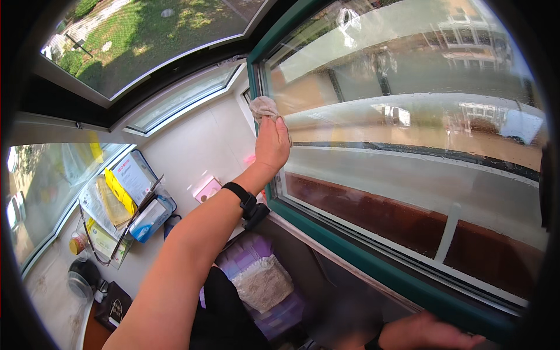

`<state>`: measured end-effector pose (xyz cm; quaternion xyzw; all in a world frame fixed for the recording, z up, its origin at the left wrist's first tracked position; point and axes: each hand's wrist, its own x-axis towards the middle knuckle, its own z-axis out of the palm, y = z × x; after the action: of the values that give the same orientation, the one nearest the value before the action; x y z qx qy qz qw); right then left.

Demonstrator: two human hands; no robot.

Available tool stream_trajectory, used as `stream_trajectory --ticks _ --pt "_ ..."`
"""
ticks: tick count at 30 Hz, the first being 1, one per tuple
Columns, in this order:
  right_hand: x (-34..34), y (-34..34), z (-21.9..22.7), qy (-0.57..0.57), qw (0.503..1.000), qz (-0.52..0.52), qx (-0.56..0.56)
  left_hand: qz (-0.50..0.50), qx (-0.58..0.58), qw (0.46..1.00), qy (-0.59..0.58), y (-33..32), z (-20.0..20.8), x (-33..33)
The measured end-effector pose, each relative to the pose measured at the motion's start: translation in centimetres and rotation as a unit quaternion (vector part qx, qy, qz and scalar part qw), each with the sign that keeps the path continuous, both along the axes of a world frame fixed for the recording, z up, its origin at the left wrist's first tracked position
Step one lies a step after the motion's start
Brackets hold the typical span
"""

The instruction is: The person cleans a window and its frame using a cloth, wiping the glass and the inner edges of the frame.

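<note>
My left hand [273, 144], with a black band on its wrist, is closed on a crumpled, pale cleaning cloth [264, 107]. It presses the cloth to the edge of an open window with a green frame [266, 52]. Wet streaks and drops show on the window's glass [396, 125]. At the lower right, my right hand [429, 331] lies by the bottom rail of the green frame, its fingers stretched out and partly lost in the dark rim of the view.
On the white sill at left lie papers [133, 175], a yellow folder, a blue-and-white packet [150, 220], a small jar and a dark box [112, 306]. A pink box [207, 189] sits beyond my forearm. Below is a purple-wrapped bundle with a cream lace-like cloth [263, 283].
</note>
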<state>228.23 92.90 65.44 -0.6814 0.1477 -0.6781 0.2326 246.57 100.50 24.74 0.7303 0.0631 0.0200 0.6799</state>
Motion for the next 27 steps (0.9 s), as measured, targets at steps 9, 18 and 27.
stream_trajectory --ticks 9,18,27 --pt "1.2 0.6 0.1 -0.017 1.000 0.002 0.002 -0.118 0.011 0.987 0.111 0.6 2.9 -11.9" --pt "-0.2 0.5 0.5 0.051 0.997 0.046 0.019 -0.179 -0.022 0.971 0.157 1.6 7.9 -17.9" --pt "-0.4 0.6 0.4 0.067 0.995 0.067 0.035 -0.179 0.057 0.967 0.171 1.6 11.5 -18.0"
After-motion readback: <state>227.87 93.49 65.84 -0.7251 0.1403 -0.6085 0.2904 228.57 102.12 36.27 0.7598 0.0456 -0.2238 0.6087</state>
